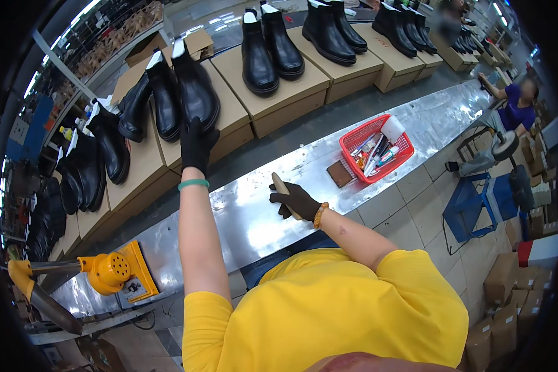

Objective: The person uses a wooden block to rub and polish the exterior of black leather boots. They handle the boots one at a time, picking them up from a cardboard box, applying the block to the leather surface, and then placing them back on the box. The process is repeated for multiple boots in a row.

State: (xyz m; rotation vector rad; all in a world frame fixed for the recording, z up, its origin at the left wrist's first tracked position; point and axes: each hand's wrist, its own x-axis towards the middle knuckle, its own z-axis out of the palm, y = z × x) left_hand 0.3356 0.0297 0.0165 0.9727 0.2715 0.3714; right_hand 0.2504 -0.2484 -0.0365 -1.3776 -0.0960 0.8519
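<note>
My left hand point(196, 144), in a black glove with a green wristband, reaches forward and touches a black ankle boot point(194, 87) standing on a cardboard shoe box point(232, 108). Its partner boot point(163, 96) stands just to the left. My right hand point(294, 199), also gloved in black and wearing an orange bead bracelet, rests on the shiny metal workbench point(242, 217) and grips a brush with a pale wooden handle point(280, 184).
More boot pairs on boxes point(273, 46) line the conveyor beyond the bench. A red basket of tubes and tools point(376, 149) and a brown pad point(340, 173) lie on the right. A yellow heat blower point(108, 271) sits left. Another person point(518, 105) works at the far right.
</note>
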